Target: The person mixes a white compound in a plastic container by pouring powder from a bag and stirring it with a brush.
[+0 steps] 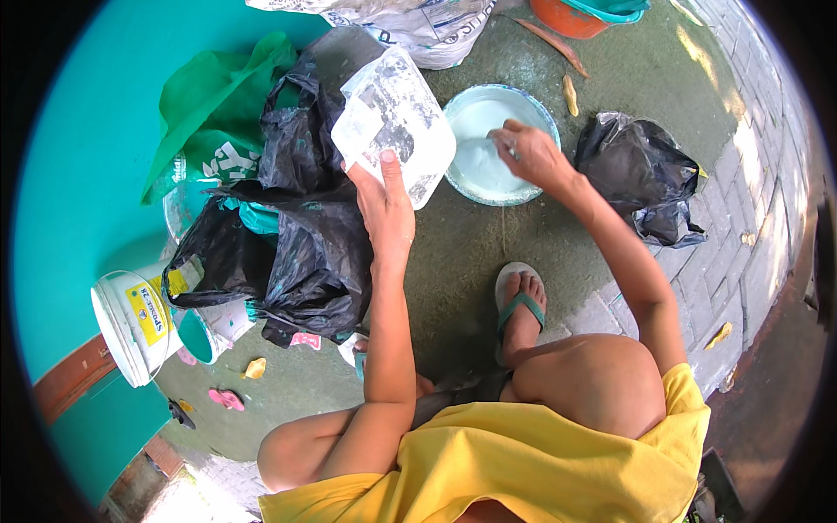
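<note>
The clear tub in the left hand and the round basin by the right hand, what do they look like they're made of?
The tub, held by the left hand, looks like thin clear plastic: you can see through it, with whitish smears on its walls. The basin, where the right hand reaches in, has a pale glossy inside and a bluish rim; probably plastic or enamelled metal, hard to tell which.

Over on the left, a white bucket [131, 327] lies tipped on its side, showing a yellow label [148, 314] with a small blue patch. Just above it sits a green bag [214, 122] with a white printed emblem. Up at the top edge, a pale printed sack [418, 26] rests on the ground. In the middle, a clear plastic tub [394, 126] is held tilted, a torn black-and-white label across its face.
</note>
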{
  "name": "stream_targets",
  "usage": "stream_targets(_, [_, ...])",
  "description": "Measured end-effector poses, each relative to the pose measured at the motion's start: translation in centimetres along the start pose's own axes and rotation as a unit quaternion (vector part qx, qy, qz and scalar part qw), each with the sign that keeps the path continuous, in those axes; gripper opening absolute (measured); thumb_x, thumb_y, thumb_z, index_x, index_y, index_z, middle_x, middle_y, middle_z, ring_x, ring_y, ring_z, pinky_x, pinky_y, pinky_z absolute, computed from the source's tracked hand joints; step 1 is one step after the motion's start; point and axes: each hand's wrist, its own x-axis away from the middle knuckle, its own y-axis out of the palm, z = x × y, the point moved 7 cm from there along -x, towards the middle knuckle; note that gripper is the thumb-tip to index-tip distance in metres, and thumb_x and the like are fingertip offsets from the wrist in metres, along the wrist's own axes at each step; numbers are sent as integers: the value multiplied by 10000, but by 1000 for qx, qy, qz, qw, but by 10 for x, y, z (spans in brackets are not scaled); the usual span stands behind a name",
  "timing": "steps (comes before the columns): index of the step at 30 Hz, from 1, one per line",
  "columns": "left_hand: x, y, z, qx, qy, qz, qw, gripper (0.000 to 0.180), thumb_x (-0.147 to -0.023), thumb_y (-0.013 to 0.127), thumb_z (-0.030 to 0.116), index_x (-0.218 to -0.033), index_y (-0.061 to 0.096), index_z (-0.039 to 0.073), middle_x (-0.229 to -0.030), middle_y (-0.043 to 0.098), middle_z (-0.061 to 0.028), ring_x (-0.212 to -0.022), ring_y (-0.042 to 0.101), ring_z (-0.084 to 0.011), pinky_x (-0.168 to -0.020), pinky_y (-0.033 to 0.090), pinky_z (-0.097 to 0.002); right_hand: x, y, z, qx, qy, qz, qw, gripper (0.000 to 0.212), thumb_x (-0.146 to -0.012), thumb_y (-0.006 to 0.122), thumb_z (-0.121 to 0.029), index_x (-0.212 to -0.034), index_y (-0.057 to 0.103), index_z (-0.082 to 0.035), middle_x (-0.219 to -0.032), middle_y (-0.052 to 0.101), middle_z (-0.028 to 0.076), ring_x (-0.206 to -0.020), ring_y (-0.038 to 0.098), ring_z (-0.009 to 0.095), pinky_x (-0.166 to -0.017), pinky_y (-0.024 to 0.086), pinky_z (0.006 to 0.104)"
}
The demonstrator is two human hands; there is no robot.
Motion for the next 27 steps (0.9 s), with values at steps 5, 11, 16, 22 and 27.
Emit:
stream_targets(5, [0,-2,-1,6,-6,-6,1000,833,-937,380,600,-1409,189,-59,-1346,389,-289,-1240,417,-363,-1039,299,-419,-7,-18,30,45,1,28,999,171,-825,563,-72,-966,629,-2,-855,586,168,-744,620,352,-668,505,430])
stream_targets(11, [-2,-1,-2,7,7,1,1000,811,-945,385,578,-1409,191,-58,-1343,396,-285,-1236,424,-356,-1033,307,-415,38,-36,41,82,59,28,995,129,-821,564,-60,-908,605,26,-835,575,181,-728,603,369,-652,497,437])
stream_targets(16, [-3,-1,-2,17,-2,0,1000,790,-953,390,554,-1411,188,-58,-1345,397,-281,-1237,425,-355,-1033,307,-411,70,-25,16,-5,94,25,995,97,-814,565,-45,-869,597,29,-797,567,188,-707,598,374,-634,489,436])
stream_targets(22, [-3,-2,-5,5,10,4,1000,815,-945,388,579,-1411,185,-58,-1346,397,-281,-1241,419,-358,-1037,301,-413,64,-23,-18,-114,110,5,987,96,-812,560,-15,-888,596,31,-792,561,180,-701,596,370,-620,474,421])
stream_targets(27, [-2,-1,-3,24,-2,-4,1000,828,-938,393,592,-1411,187,-56,-1353,387,-282,-1251,407,-359,-1043,291,-411,48,-17,-25,-53,27,-44,997,71,-822,561,-12,-880,588,19,-804,545,170,-697,597,363,-628,484,434])
